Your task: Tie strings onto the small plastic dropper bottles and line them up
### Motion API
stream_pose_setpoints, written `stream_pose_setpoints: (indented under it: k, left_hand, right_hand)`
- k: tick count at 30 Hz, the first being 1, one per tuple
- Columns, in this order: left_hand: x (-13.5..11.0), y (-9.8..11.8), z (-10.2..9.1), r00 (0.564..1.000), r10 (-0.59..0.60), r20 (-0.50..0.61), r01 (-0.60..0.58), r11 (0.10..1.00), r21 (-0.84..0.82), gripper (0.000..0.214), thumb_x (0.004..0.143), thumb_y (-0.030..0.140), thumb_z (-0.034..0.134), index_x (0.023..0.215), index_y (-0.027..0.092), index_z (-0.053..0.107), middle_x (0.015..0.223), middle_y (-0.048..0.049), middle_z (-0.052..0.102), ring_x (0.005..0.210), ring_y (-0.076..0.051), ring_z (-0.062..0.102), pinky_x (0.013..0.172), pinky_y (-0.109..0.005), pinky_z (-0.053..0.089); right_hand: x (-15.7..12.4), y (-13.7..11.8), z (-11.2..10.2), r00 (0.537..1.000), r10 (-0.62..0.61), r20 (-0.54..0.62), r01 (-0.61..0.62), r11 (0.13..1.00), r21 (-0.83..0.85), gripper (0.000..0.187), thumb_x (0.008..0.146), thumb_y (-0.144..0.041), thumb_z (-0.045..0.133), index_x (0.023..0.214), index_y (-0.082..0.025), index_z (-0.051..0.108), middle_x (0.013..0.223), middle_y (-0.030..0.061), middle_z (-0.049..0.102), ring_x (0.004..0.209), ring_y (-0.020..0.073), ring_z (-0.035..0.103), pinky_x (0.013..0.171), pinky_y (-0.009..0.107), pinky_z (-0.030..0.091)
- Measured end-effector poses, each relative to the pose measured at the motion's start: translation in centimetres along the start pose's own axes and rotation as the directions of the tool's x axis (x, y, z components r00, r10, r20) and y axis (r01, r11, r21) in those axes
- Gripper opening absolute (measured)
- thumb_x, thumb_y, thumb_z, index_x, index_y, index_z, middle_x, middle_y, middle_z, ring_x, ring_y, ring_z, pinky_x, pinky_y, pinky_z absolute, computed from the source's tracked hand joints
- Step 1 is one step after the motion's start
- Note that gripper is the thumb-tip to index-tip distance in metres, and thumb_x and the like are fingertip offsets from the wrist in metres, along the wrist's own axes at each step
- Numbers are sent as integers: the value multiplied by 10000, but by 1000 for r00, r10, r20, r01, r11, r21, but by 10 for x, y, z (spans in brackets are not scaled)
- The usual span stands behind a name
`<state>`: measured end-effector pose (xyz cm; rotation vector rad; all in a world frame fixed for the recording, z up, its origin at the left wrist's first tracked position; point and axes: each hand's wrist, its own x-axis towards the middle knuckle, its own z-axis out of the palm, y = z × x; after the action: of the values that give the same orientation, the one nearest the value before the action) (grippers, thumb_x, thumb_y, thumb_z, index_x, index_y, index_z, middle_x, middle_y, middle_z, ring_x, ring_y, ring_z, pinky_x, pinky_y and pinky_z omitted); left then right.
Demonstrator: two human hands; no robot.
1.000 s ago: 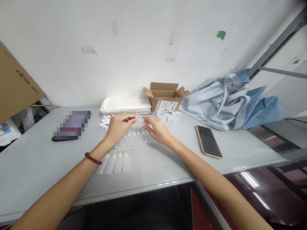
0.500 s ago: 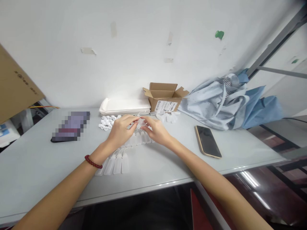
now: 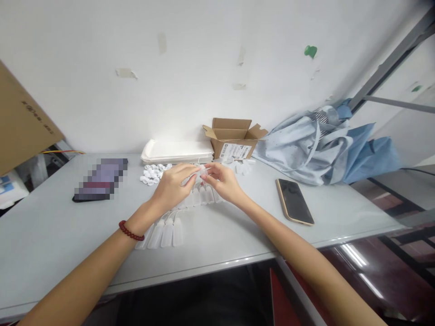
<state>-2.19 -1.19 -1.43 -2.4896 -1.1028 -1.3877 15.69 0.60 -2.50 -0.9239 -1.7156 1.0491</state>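
My left hand [image 3: 171,186] and my right hand [image 3: 222,182] meet above the grey table [image 3: 50,235], fingers pinched on one small translucent squeeze bottle [image 3: 201,172] held between them. Below the hands lie two rows of the same small bottles [image 3: 165,232], several in each, laid flat on the table. A heap of small white caps [image 3: 153,172] sits just left of my left hand. A red bead bracelet [image 3: 131,231] is on my left wrist.
A stack of white trays [image 3: 176,151] and an open cardboard box [image 3: 233,138] stand at the wall. A phone [image 3: 294,200] lies face up to the right, blue cloth [image 3: 326,145] behind it. A dark blurred object [image 3: 100,179] lies left; a large carton [image 3: 20,122] leans far left.
Both hands have lifted a little and drawn closer together, with the small bottle now pinched between them higher above the rows. Everything else on the table has stayed put.
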Motion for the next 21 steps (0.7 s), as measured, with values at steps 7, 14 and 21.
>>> stream_pose_setpoints:
  k: [7,14,21]
  left_hand:
    - [4,6,-11,992,8,123,-7,1000,-7,294,846,257,640,1126,172,618,1172,-103,637,1094,-242,575,915,-413,502]
    - [3,14,-16,954,5,301,-18,999,40,350,810,255,673,1127,164,557,1162,-109,597,1113,-273,500,915,-441,471]
    - [2,15,-39,802,-119,585,147,989,0,314,739,303,677,1013,226,546,1068,-40,579,1036,-247,515,853,-382,463]
  right_hand:
    - [0,-5,1,993,120,24,-122,985,122,333,747,-332,683,999,-163,546,806,16,639,703,157,666,720,324,517]
    - [-3,-12,4,985,173,18,-174,983,50,242,746,-265,673,931,-148,570,788,15,640,699,138,628,702,293,490]
    - [-9,-24,-1,902,249,352,-264,964,-5,120,810,-234,613,870,-133,589,670,16,658,647,133,638,608,240,449]
